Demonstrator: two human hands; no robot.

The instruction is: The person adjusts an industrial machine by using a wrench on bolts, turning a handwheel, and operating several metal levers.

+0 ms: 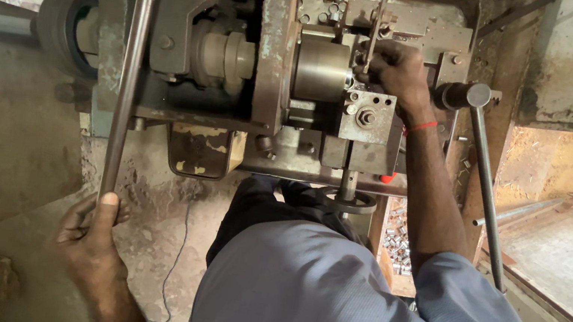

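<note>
Nearest, the left hand (91, 230) is clenched around the lower end of a long steel lever (130, 69), arm bent and low, thumb up along the bar. Farther in, the right hand (397, 70) reaches with a straight arm to the chuck (321, 70), fingers pinched, probably on a small metal part, though it is hidden. Loading looks under way, cutting not begun. Small finished pieces (397, 240) lie in a bin near the right elbow.

Worn green-grey lathe bed (272, 53) w/ steel chuck (320, 70), tool block (367, 118) & small metal pieces (331, 3) on top, standing on a dusty concrete floor (10, 135).
</note>
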